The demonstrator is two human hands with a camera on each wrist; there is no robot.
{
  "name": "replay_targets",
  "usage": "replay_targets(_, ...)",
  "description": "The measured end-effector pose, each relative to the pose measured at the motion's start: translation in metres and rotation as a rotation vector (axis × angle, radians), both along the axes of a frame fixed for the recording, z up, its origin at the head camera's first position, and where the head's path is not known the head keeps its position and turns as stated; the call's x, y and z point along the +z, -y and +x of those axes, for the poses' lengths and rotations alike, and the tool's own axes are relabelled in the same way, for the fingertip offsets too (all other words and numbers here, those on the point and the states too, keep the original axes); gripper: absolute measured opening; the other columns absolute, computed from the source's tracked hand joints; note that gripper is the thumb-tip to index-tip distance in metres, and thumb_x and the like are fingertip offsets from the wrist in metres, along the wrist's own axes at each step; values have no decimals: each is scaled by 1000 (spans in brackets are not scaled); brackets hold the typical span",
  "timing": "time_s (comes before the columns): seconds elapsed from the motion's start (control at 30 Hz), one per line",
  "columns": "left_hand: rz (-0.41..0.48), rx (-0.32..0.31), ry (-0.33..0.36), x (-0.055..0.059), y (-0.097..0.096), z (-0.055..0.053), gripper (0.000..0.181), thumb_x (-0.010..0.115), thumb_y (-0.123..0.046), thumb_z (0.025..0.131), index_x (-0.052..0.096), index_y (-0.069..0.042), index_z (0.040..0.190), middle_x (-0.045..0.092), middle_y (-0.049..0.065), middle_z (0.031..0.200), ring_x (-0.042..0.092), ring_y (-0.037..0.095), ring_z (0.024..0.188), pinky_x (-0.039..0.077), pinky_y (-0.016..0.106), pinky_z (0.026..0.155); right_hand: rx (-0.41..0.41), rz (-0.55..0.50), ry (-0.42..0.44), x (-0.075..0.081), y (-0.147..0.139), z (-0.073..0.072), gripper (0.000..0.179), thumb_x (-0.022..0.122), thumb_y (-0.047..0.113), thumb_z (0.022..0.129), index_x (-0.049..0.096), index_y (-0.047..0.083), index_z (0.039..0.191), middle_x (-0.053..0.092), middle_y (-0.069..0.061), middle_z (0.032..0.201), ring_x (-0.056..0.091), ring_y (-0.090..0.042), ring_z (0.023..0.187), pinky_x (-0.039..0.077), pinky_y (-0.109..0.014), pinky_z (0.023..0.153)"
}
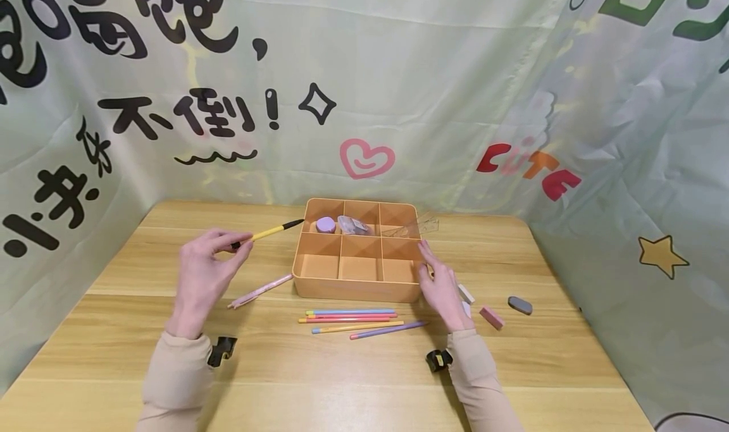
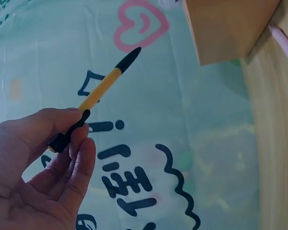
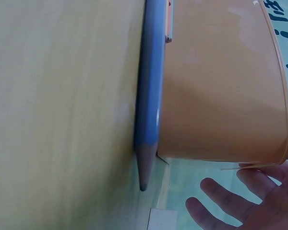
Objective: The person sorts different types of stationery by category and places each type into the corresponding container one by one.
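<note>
My left hand point(image 1: 205, 274) pinches a yellow pen with black ends point(image 1: 267, 232) between thumb and fingers, above the table. In the left wrist view the pen point(image 2: 102, 91) points up and away, its black clip by the fingertips. My right hand point(image 1: 443, 290) rests against the right side of an orange six-compartment box point(image 1: 355, 289). In the right wrist view its fingers point(image 3: 225, 199) are spread and fairly straight at the box's corner. A purple round item point(image 1: 326, 225) and a clear-wrapped item point(image 1: 354, 226) lie in the back compartments. A transparent ruler point(image 1: 424, 226) leans over the back-right one.
Several coloured pencils point(image 1: 355, 320) lie in front of the box. A pink pen point(image 1: 261, 291) lies to its left. Right of my right hand are a pink eraser-like block point(image 1: 492, 318), a grey oval piece point(image 1: 520, 305) and a white block point(image 1: 466, 293). A printed cloth hangs behind.
</note>
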State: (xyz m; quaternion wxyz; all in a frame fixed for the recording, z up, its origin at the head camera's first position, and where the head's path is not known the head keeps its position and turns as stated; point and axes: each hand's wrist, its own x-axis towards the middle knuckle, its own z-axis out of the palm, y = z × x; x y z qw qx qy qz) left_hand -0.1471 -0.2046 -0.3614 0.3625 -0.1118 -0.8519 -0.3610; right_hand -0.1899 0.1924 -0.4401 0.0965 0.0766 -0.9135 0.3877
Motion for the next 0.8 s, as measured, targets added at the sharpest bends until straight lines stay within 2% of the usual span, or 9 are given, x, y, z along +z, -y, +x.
replay_targets(0.13, -36, -40, 31, 0, -9, 1, 16, 79, 5, 80, 80, -1, 94, 76, 12, 84, 67, 15, 69, 44, 3, 55, -4, -1, 8, 0, 0, 0, 50, 46, 7, 102, 42, 5, 152, 36, -7, 162, 25, -7, 39, 40, -26, 51)
replay_targets(0.2, -50, -58, 47, 0, -12, 1, 16, 78, 6, 80, 80, -1, 94, 75, 12, 84, 67, 23, 70, 44, 3, 55, -6, 1, 12, 1, 0, 1, 50, 46, 7, 102, 42, 5, 152, 36, -6, 162, 24, -7, 39, 40, -26, 50)
replay_targets(0.5, -109, -104, 44, -5, -21, -1, 12, 79, 6, 79, 79, 0, 90, 74, 11, 79, 67, 20, 67, 45, 6, 55, -10, 2, 22, 2, 0, 1, 50, 46, 8, 103, 42, 6, 153, 36, -5, 162, 24, -7, 38, 38, -25, 45)
replay_targets(0.7, -154, -125, 52, -7, -27, -2, 11, 78, 7, 79, 79, 1, 87, 74, 10, 79, 67, 19, 66, 58, 31, 57, -9, 1, 21, 2, 0, 1, 50, 46, 8, 102, 42, 6, 152, 36, -5, 162, 25, -7, 38, 36, -25, 41)
replay_targets(0.8, -159, -128, 76, -8, -29, -1, 11, 77, 7, 79, 79, 0, 88, 74, 9, 79, 67, 18, 66, 59, 34, 59, -10, 2, 24, 2, 0, 1, 50, 46, 8, 102, 42, 6, 152, 36, -5, 163, 24, -7, 38, 36, -25, 41)
